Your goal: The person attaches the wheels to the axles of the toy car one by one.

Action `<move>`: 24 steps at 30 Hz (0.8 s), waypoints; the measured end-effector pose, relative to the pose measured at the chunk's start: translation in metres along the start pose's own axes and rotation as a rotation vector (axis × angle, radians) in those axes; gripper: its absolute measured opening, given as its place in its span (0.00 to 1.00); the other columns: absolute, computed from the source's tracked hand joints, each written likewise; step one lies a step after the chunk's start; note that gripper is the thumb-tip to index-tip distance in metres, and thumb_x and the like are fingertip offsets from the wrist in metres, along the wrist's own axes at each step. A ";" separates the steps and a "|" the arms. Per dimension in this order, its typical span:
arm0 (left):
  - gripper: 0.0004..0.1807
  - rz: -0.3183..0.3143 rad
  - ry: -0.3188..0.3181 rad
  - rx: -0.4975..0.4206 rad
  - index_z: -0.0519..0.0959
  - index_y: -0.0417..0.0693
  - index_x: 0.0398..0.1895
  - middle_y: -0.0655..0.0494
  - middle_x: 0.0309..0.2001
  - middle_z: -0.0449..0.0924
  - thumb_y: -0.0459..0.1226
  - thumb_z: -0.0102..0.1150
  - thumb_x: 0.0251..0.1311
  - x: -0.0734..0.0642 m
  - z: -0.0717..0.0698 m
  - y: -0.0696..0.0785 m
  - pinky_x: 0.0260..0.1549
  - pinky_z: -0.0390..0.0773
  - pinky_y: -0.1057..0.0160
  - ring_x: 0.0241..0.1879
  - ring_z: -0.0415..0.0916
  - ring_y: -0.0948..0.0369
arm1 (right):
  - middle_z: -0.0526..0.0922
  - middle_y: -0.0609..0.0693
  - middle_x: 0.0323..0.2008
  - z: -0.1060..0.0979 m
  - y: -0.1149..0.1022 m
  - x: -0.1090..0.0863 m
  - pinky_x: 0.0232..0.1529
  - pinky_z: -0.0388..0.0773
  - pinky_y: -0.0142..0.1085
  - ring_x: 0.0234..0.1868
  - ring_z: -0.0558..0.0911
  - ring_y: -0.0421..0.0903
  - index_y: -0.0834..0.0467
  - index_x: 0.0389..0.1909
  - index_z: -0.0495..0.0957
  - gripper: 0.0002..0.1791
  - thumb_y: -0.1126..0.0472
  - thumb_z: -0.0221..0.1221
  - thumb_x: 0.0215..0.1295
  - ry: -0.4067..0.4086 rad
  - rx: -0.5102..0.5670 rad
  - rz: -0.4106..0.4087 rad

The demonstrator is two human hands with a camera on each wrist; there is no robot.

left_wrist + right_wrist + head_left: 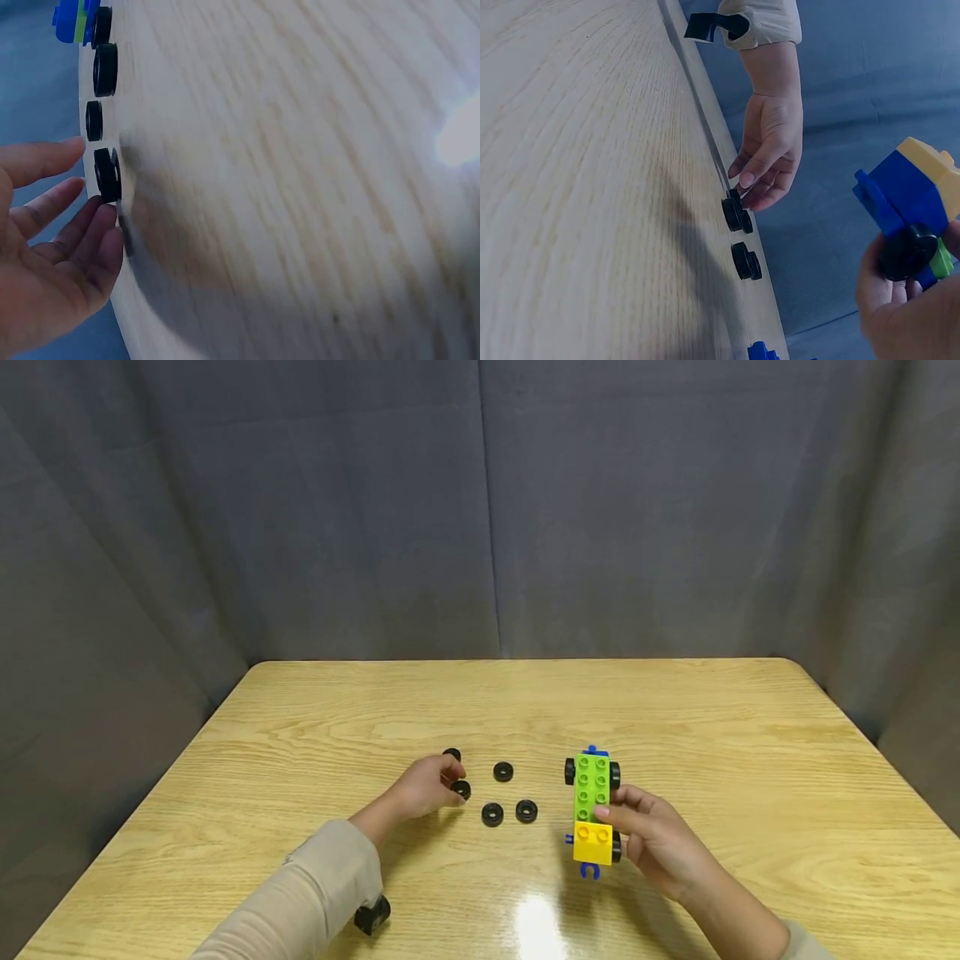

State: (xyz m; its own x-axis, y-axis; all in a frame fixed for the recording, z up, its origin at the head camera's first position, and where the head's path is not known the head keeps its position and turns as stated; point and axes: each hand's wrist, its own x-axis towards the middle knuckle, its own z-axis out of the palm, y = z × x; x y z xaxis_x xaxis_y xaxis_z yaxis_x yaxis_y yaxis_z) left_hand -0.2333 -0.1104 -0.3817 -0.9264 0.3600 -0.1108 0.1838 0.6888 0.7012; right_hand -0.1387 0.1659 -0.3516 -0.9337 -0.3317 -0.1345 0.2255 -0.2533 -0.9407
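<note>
In the head view my right hand [663, 843] grips a toy block car [592, 789], thumb on top and fingers at its right side. The car has a green studded body, a yellow block at the near end and blue couplings. Three black wheels are on it; at the near left a blue axle stub [569, 839] shows bare. My left hand [427, 789] reaches over the table, thumb and fingers parted around a loose black wheel [461, 790]. The left wrist view shows its fingers spread close beside a wheel [107, 175].
More loose black wheels lie on the wooden table [675, 710]: one behind the left hand [452, 753], and a wheel [503, 772], another wheel [492, 814] and a further wheel [527, 811] between the hands. A grey curtain [360, 527] hangs behind the table.
</note>
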 end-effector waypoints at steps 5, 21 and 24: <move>0.16 0.021 -0.021 0.054 0.73 0.39 0.37 0.52 0.32 0.72 0.28 0.64 0.42 0.001 0.003 0.000 0.31 0.70 0.63 0.33 0.68 0.59 | 0.72 0.50 0.34 0.000 0.001 -0.001 0.38 0.74 0.34 0.34 0.76 0.42 0.63 0.37 0.62 0.10 0.65 0.52 0.58 0.008 0.003 0.006; 0.16 0.039 -0.030 0.172 0.73 0.40 0.37 0.53 0.34 0.72 0.32 0.64 0.44 0.007 0.006 0.003 0.35 0.71 0.60 0.36 0.69 0.57 | 0.72 0.49 0.35 0.000 0.002 0.001 0.38 0.73 0.34 0.36 0.75 0.41 0.63 0.38 0.65 0.09 0.64 0.52 0.58 0.030 0.013 0.006; 0.15 0.044 -0.030 0.201 0.74 0.41 0.36 0.53 0.34 0.72 0.32 0.64 0.43 0.007 0.006 0.004 0.35 0.71 0.60 0.36 0.69 0.57 | 0.74 0.49 0.34 -0.001 0.002 0.001 0.37 0.73 0.35 0.35 0.76 0.41 0.63 0.38 0.65 0.09 0.64 0.51 0.59 0.025 0.022 0.006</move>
State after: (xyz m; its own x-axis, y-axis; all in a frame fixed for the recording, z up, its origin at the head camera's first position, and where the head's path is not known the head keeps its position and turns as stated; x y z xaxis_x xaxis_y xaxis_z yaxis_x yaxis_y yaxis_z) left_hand -0.2368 -0.1015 -0.3835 -0.9063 0.4090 -0.1067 0.2884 0.7829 0.5513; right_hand -0.1392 0.1662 -0.3543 -0.9389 -0.3106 -0.1484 0.2373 -0.2718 -0.9327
